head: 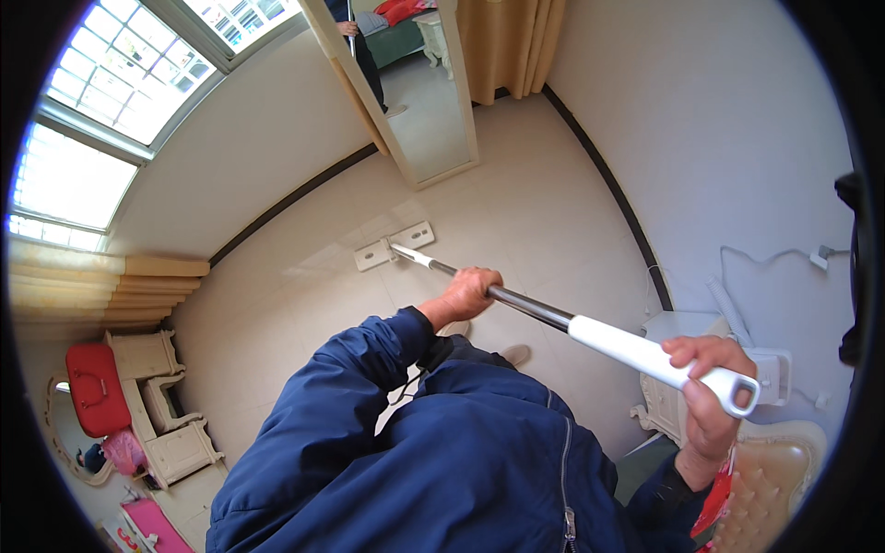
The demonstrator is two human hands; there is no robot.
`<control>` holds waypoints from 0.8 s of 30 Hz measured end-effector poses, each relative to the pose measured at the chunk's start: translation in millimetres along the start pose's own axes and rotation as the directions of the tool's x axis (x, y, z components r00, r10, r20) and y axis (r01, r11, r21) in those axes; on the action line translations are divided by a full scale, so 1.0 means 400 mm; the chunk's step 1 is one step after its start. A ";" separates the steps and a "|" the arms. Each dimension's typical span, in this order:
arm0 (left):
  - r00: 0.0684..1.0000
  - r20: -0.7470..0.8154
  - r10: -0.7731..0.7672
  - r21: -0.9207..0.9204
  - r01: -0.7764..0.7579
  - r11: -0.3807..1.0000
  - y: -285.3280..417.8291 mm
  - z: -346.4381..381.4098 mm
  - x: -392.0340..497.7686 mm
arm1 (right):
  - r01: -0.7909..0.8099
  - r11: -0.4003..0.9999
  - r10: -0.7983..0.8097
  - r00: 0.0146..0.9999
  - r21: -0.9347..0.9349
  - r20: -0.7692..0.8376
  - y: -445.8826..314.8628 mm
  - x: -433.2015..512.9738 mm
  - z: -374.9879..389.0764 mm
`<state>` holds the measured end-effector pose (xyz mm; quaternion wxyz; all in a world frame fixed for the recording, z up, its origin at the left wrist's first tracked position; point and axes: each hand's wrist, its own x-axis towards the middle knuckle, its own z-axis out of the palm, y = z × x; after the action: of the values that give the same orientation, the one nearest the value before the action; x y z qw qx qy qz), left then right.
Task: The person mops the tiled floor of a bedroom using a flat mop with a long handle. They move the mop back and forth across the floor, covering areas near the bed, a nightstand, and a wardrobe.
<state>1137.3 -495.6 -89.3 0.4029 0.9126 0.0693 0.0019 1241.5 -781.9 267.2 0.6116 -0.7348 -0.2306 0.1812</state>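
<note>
A flat mop with a white rectangular head rests on the pale tiled floor, below the standing mirror. Its pole slants down from the right, part dark metal, with a white grip at the upper end. My left hand is closed around the metal pole, about midway along it. Near the hanging hole at the grip's end, my right hand holds the white part, thumb on one side and fingers on the other. Both sleeves are dark blue.
A framed standing mirror leans at the far wall beside a tan curtain. At left are a cream dressing table and a red case. A white nightstand and a tufted headboard stand at right. Dark skirting edges the floor.
</note>
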 end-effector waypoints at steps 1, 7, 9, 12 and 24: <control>0.999 0.018 0.047 -0.054 -0.046 0.997 0.037 0.026 0.017 | 0.002 1.000 -0.002 1.000 -0.019 -0.002 -0.013 -0.015 -0.040; 0.967 0.065 0.246 -0.241 -0.224 0.944 0.234 0.139 0.099 | 0.166 0.984 -0.167 0.986 -0.060 -0.002 -0.049 -0.111 -0.224; 0.954 0.083 0.289 -0.255 -0.260 0.932 0.270 0.134 0.112 | 0.259 0.960 -0.264 0.964 -0.109 -0.035 -0.062 -0.134 -0.240; 0.944 0.064 0.323 -0.234 -0.301 0.925 0.301 0.122 0.115 | 0.359 0.922 -0.314 0.912 -0.147 0.263 -0.103 -0.139 -0.262; 0.963 -0.202 0.181 0.080 -0.168 0.983 0.092 0.092 0.234 | 0.361 0.927 -0.326 0.910 -0.103 0.257 0.058 -0.067 -0.139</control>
<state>1236.9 -535.1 -92.1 0.3629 0.9221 0.0306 0.1306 1252.5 -845.4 254.3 0.5458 -0.6994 -0.4402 0.1387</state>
